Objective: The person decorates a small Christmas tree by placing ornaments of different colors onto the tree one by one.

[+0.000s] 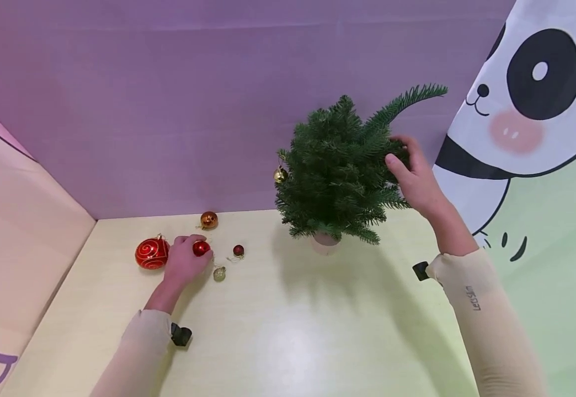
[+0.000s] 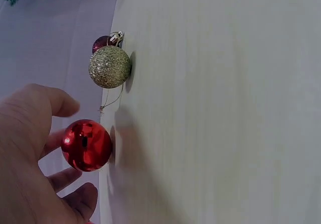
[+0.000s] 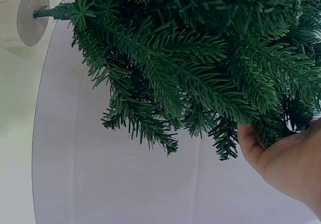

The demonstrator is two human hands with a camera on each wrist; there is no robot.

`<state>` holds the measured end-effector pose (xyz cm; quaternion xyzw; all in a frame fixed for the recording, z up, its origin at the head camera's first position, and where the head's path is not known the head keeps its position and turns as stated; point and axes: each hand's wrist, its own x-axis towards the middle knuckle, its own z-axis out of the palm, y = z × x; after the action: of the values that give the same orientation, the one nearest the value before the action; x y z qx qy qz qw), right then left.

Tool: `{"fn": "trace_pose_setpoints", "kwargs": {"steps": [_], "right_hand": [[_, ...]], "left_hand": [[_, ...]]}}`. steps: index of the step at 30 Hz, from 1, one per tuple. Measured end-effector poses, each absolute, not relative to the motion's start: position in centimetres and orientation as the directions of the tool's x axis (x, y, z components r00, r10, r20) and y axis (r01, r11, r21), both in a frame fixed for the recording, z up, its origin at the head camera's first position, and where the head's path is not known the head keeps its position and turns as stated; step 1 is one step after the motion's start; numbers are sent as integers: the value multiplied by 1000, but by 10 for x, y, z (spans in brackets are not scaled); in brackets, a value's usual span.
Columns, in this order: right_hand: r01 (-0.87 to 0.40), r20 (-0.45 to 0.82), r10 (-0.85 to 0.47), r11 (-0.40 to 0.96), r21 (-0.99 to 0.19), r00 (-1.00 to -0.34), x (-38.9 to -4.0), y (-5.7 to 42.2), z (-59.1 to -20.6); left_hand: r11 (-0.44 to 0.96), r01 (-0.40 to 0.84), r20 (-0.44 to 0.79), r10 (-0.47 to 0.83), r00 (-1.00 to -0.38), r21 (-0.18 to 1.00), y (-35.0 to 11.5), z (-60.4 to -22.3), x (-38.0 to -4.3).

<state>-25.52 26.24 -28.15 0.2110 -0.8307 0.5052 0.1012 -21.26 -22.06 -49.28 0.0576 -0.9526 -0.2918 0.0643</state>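
Note:
My left hand (image 1: pixel 187 262) is at a shiny red ball ornament (image 2: pixel 87 145) on the table. In the left wrist view its fingers curve behind the ball, while the thumb stands a little apart from it. A small artificial Christmas tree (image 1: pixel 335 171) stands right of centre in a pale round pot (image 1: pixel 325 243). At the tree's right side, my right hand (image 1: pixel 419 179) grips a green branch between thumb and fingers; foliage partly hides the fingertips in the right wrist view. A gold ball (image 1: pixel 280 175) hangs from the tree's left side.
Around my left hand lie a large red ornament with swirls (image 1: pixel 152 253), an orange-brown ball (image 1: pixel 209 220), a small dark red ball (image 1: pixel 238 251) and a glittery gold ball (image 2: pixel 110 67). Behind the pale table (image 1: pixel 248 331) rises a purple backdrop (image 1: pixel 169 110), with a panda print (image 1: pixel 516 138) on the right.

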Motion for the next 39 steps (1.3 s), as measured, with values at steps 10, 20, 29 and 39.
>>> {"fn": "trace_pose_setpoints", "kwargs": {"steps": [10,20,29,39], "right_hand": [[-445,370,-255,383,-810,-893,-254,262,-283],[-447,375,-252,378,-811,-892,-253,263,-284],[-453,381,-257,357,-817,-888,-253,263,-285],[-456,386,-254,336,-824,-887,-253,264,-285]], "left_hand": [[840,-76,92,-148,-985,538,-222,-499,-210],[852,-113,66,-170,-983,511,-224,-498,-214],[852,-134,65,-192,-979,507,-221,-501,-208],[798,-213,-8,-253,-968,564,-221,-496,-204]]}}
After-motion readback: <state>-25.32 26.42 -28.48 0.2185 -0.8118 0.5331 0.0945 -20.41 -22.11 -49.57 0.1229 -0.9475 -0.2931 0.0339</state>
